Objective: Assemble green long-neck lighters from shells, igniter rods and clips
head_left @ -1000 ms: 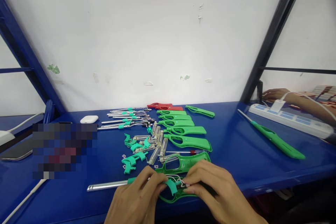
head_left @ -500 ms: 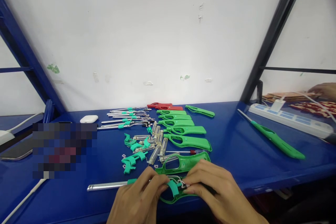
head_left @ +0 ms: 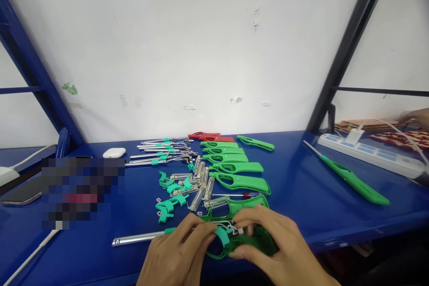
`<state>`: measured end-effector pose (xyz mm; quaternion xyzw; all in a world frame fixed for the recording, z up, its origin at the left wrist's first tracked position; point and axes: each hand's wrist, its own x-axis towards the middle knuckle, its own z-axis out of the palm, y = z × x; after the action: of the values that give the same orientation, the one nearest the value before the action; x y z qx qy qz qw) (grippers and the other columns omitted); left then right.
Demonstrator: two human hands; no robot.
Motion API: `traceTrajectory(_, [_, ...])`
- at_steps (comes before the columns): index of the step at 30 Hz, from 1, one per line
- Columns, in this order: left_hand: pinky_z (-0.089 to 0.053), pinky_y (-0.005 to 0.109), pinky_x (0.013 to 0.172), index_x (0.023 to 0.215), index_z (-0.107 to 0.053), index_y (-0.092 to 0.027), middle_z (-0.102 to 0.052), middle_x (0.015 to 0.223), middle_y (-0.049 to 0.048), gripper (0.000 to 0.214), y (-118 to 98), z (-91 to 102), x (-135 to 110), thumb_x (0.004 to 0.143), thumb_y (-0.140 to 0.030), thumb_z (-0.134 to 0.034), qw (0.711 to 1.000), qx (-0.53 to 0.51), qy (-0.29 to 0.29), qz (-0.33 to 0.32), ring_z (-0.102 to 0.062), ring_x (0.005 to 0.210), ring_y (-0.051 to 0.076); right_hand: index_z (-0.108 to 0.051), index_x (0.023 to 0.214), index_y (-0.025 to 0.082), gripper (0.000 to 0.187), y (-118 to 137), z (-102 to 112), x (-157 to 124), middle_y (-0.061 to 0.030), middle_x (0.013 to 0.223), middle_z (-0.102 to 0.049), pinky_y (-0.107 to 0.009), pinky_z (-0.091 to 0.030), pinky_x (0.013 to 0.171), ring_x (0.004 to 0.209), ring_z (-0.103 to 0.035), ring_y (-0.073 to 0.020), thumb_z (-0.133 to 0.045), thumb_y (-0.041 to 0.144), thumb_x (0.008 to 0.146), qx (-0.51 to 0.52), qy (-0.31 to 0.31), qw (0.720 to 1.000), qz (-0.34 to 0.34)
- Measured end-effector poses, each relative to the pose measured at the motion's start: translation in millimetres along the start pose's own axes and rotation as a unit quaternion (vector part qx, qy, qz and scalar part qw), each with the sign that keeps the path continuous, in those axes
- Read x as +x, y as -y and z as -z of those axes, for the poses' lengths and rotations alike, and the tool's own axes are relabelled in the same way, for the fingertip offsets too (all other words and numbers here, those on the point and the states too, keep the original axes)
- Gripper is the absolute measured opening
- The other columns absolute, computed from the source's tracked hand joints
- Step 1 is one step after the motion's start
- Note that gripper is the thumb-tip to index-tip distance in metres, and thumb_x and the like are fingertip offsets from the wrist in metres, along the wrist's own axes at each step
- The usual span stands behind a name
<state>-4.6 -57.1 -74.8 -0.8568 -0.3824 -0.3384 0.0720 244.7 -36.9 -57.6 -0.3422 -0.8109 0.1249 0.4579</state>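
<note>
Low in the view, a green half casing of a long-necked lighter (head_left: 258, 239) lies with its inner side up. My left hand (head_left: 181, 248) is closed around its front end, fingertips at a teal trigger (head_left: 222, 236). A silver metal tube (head_left: 139, 238) with a teal collar sticks out left of that hand. My right hand (head_left: 281, 243) straddles the casing, thumb on its near rim and fingers curled at the far side. Between them sits a small black igniter part with a pale end (head_left: 240, 231) and white wires. Another green casing half (head_left: 246, 204) lies just behind.
Behind are green casings (head_left: 241, 182), red casings (head_left: 209, 137), clear fuel tanks (head_left: 198, 199), teal triggers (head_left: 170, 203), metal tubes (head_left: 147, 156) and a screwdriver (head_left: 246, 195). To the right lie a whole green lighter (head_left: 355, 179) and a power strip (head_left: 372, 152). Another person's hand (head_left: 417, 117) shows far right.
My right thumb and fingers have parted from their pinch on the black igniter part, which now shows between them. My left hand has barely moved.
</note>
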Motion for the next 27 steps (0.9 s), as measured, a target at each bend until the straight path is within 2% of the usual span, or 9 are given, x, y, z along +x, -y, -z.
traceTrajectory(3, [-0.067, 0.023, 0.068, 0.127, -0.066, -0.025, -0.074, 0.101, 0.0007, 0.026, 1.6, -1.4, -1.4, 0.115, -0.016, -0.044, 1.000, 0.001, 0.005, -0.007, -0.080, 0.077, 0.014, -0.075, 0.118, 0.032, 0.027, 0.9, -1.2, 0.6, 0.0044, 0.093, -0.082, -0.024, -0.061, 0.076, 0.081, -0.078, -0.0159, -0.074, 0.055, 0.104, -0.013, 0.025, 0.999, 0.020])
traceTrajectory(5, [-0.066, 0.023, 0.067, 0.128, -0.065, -0.024, -0.074, 0.102, 0.0009, 0.026, 2.2, -2.6, -1.6, 0.114, -0.016, -0.045, 1.000, 0.005, 0.001, -0.013, -0.080, 0.078, 0.014, -0.076, 0.115, 0.031, 0.020, 1.1, -2.8, 2.1, 0.0036, 0.099, -0.084, -0.024, -0.060, 0.078, 0.086, -0.079, -0.0160, -0.071, 0.049, 0.107, -0.014, 0.034, 0.998, 0.043])
traceTrajectory(11, [-0.064, 0.023, 0.073, 0.132, -0.063, -0.025, -0.074, 0.103, 0.0012, 0.028, -1.0, 4.2, 3.5, 0.112, -0.012, -0.049, 1.000, -0.024, -0.009, -0.009, -0.075, 0.084, 0.014, -0.080, 0.104, 0.024, 0.015, -1.7, -8.9, 4.6, 0.0036, 0.089, -0.086, -0.026, -0.056, 0.070, 0.072, -0.077, -0.0141, -0.074, 0.038, 0.107, 0.014, -0.018, 0.996, 0.091])
traceTrajectory(15, [-0.063, 0.033, 0.084, 0.131, -0.065, -0.028, -0.073, 0.116, 0.0047, 0.030, -0.1, 17.4, 7.4, 0.108, -0.012, -0.054, 1.000, 0.023, -0.006, 0.014, -0.070, 0.098, 0.021, -0.082, 0.100, 0.022, 0.021, -1.7, -9.5, 5.0, 0.0022, 0.086, -0.086, -0.026, -0.057, 0.068, 0.069, -0.076, -0.0145, -0.074, 0.040, 0.106, 0.017, -0.032, 0.996, 0.080])
traceTrajectory(17, [-0.062, 0.034, 0.086, 0.125, -0.066, -0.028, -0.073, 0.117, 0.0039, 0.026, 2.5, 21.5, 8.5, 0.108, -0.013, -0.054, 0.999, 0.023, 0.004, 0.026, -0.070, 0.101, 0.021, -0.083, 0.100, 0.022, 0.023, -0.6, -9.0, 5.6, 0.0019, 0.085, -0.087, -0.026, -0.058, 0.068, 0.068, -0.077, -0.0147, -0.074, 0.042, 0.106, 0.023, -0.033, 0.997, 0.073])
traceTrajectory(23, [-0.062, 0.030, 0.079, 0.115, -0.065, -0.028, -0.074, 0.101, -0.0023, 0.022, 9.0, 18.4, 12.0, 0.108, -0.012, -0.052, 0.999, -0.004, 0.028, 0.029, -0.071, 0.089, 0.019, -0.087, 0.094, 0.025, 0.032, 3.4, -7.3, 7.6, 0.0032, 0.079, -0.086, -0.025, -0.058, 0.064, 0.066, -0.078, -0.0148, -0.075, 0.053, 0.102, 0.053, -0.021, 0.998, 0.010])
traceTrajectory(27, [-0.061, 0.031, 0.072, 0.105, -0.065, -0.027, -0.073, 0.094, -0.0024, 0.024, 7.1, 18.1, 15.5, 0.107, -0.011, -0.048, 0.999, 0.004, 0.022, 0.029, -0.070, 0.082, 0.019, -0.088, 0.091, 0.025, 0.034, 3.8, -9.0, 7.3, 0.0034, 0.077, -0.086, -0.025, -0.058, 0.063, 0.064, -0.077, -0.0145, -0.075, 0.056, 0.101, 0.041, -0.022, 0.999, 0.009])
